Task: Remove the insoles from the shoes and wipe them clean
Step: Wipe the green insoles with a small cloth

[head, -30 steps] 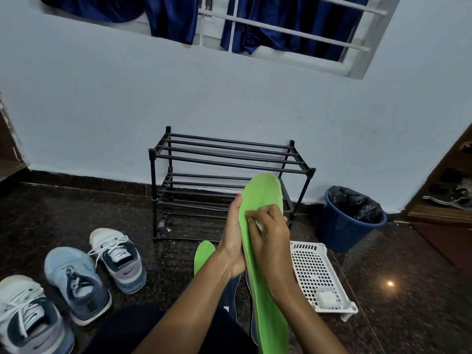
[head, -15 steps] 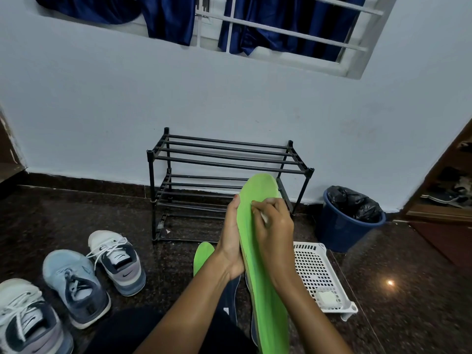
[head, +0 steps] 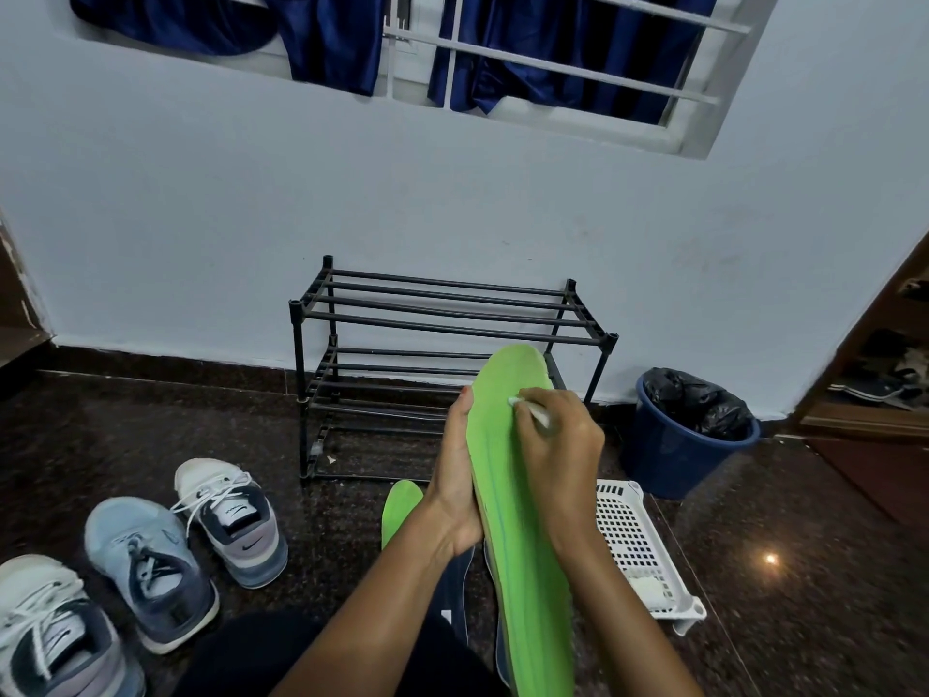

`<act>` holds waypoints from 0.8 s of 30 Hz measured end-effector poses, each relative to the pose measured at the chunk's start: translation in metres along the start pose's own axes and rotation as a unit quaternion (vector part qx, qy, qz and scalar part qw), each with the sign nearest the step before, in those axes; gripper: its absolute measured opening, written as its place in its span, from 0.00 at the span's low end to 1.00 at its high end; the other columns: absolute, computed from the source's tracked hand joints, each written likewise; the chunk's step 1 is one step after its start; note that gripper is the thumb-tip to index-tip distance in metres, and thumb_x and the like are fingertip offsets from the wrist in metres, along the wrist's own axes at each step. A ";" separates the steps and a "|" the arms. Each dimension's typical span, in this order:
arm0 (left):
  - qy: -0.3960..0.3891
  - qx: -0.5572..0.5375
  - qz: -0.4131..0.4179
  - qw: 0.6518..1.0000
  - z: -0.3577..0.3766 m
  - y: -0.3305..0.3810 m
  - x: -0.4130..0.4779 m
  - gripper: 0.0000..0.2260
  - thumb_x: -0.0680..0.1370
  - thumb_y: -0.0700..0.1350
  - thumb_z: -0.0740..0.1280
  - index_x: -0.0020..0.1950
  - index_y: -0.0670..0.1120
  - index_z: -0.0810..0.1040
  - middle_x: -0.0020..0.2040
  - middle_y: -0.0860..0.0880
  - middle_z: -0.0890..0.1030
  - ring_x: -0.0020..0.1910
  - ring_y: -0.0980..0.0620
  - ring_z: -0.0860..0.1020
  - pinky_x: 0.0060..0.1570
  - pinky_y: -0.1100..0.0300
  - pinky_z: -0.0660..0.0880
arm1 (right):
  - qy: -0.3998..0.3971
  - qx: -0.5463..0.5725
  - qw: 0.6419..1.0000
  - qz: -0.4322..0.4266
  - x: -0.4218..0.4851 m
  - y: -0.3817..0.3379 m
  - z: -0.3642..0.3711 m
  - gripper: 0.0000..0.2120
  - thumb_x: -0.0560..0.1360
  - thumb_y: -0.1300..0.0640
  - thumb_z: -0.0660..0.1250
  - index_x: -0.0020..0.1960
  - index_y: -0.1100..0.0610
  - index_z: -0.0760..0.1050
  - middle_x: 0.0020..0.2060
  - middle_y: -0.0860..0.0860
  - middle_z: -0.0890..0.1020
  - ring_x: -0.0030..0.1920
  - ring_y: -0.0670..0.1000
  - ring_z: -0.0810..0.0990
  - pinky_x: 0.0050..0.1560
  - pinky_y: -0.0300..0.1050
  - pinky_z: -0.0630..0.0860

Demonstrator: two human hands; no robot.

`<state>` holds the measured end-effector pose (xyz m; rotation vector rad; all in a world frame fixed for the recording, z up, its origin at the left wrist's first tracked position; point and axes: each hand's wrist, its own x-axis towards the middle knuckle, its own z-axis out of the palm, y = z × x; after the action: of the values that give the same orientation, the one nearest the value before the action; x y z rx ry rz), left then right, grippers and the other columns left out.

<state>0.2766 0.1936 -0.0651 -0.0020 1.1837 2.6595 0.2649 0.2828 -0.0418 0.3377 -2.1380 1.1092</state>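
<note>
A long bright green insole (head: 518, 520) stands upright in front of me. My left hand (head: 455, 475) grips its left edge around the middle. My right hand (head: 558, 445) pinches a small white wipe (head: 530, 412) and presses it against the insole's upper part. A second green insole (head: 399, 508) lies on the floor behind my left wrist, partly hidden. Three sneakers sit at the lower left: a white and grey one (head: 234, 520), a light blue one (head: 151, 570) and another white one (head: 45, 641) at the frame's edge.
A black two-tier shoe rack (head: 442, 314) stands against the wall ahead. A white perforated plastic basket (head: 638, 540) lies on the dark floor to the right, with a blue bin (head: 678, 460) lined with a black bag behind it. A wooden shelf (head: 885, 384) is at far right.
My right hand with the wipe has slid up the insole toward its toe end. My left hand keeps its grip on the insole's edge.
</note>
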 end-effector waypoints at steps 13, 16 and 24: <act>0.020 0.011 -0.013 1.000 -0.002 -0.001 0.004 0.38 0.67 0.70 0.58 0.63 0.43 0.78 0.59 0.38 0.80 0.59 0.41 0.79 0.62 0.46 0.73 | -0.068 0.008 0.997 -0.037 -0.016 -0.011 0.002 0.05 0.71 0.69 0.68 0.45 0.62 0.81 0.40 0.51 0.75 0.40 0.41 0.73 0.42 0.21 0.65; 0.005 0.015 -0.011 1.000 -0.002 -0.001 0.003 0.30 0.73 0.67 0.55 0.55 0.45 0.82 0.47 0.43 0.84 0.44 0.47 0.83 0.43 0.55 0.79 | -0.047 -0.006 0.999 -0.027 -0.006 -0.010 0.001 0.03 0.72 0.67 0.68 0.44 0.63 0.80 0.41 0.51 0.74 0.41 0.47 0.75 0.42 0.24 0.66; 0.012 -0.002 -0.020 1.000 -0.002 0.000 0.002 0.33 0.70 0.69 0.57 0.59 0.44 0.81 0.56 0.39 0.81 0.56 0.43 0.80 0.58 0.49 0.76 | -0.062 -0.011 0.998 -0.028 -0.011 -0.016 0.005 0.05 0.72 0.68 0.67 0.45 0.64 0.80 0.41 0.49 0.72 0.42 0.48 0.74 0.43 0.22 0.64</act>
<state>0.2748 0.1926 -0.0666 -0.0591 1.1722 2.6342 0.2785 0.2688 -0.0412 0.4635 -2.2323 1.0576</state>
